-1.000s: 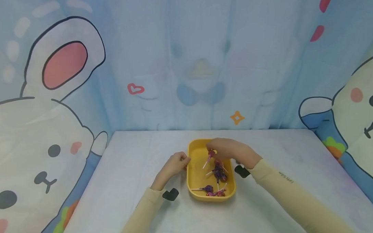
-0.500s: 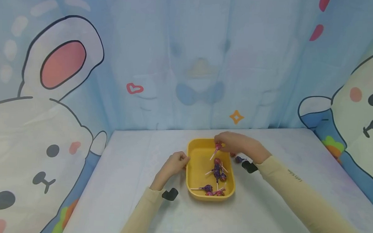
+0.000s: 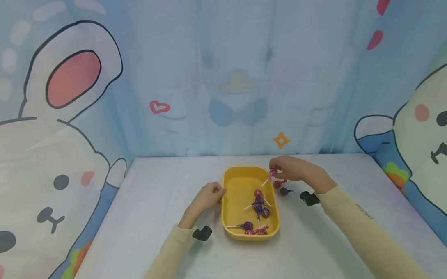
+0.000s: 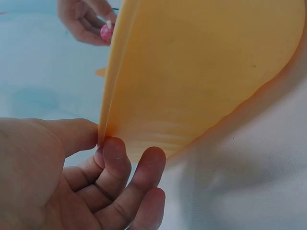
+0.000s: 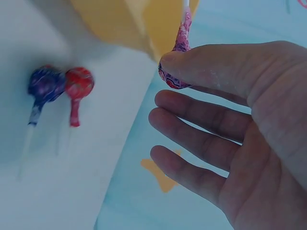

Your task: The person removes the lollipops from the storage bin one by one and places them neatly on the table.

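A yellow tray stands on the table with several wrapped lollipops in its right and near parts. My left hand pinches the tray's left rim between thumb and fingers, as the left wrist view also shows. Over the far right corner of the tray, my right hand pinches a pink lollipop by its candy head, the stick pointing down toward the tray in the head view. Just right of the tray lie a red lollipop and a purple lollipop, side by side on the table.
The white tabletop spreads around the tray on all sides. A blue curtain with cartoon rabbits hangs behind the table's far edge and down both sides.
My right hand has moved right with the pink lollipop, from above the tray to its right rim. The two lollipops on the table have come into view. My left hand keeps its hold.
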A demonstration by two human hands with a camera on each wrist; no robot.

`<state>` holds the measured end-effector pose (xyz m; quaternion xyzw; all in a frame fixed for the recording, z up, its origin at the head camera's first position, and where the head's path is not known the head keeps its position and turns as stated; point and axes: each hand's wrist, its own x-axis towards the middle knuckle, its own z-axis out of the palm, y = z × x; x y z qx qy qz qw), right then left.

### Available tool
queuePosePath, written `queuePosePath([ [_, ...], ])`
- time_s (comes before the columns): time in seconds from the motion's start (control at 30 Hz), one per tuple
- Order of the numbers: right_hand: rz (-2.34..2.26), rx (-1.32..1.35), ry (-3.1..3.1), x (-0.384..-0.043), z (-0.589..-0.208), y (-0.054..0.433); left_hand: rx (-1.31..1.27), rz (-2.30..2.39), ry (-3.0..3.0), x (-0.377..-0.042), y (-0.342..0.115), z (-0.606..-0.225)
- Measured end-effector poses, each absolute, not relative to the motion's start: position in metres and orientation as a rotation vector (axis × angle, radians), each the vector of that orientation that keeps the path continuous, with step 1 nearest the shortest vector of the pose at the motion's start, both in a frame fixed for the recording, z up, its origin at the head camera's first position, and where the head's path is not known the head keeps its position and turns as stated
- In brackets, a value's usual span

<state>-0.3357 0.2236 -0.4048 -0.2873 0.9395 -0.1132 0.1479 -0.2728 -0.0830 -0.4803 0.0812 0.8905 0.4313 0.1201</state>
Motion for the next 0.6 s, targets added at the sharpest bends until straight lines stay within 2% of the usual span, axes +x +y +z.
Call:
queuePosePath([
  [0.6, -0.386, -0.664, 2.736, -0.332, -0.424, 0.272, 0.26, 1.279, 2.613, -0.271, -0.083, -0.481],
])
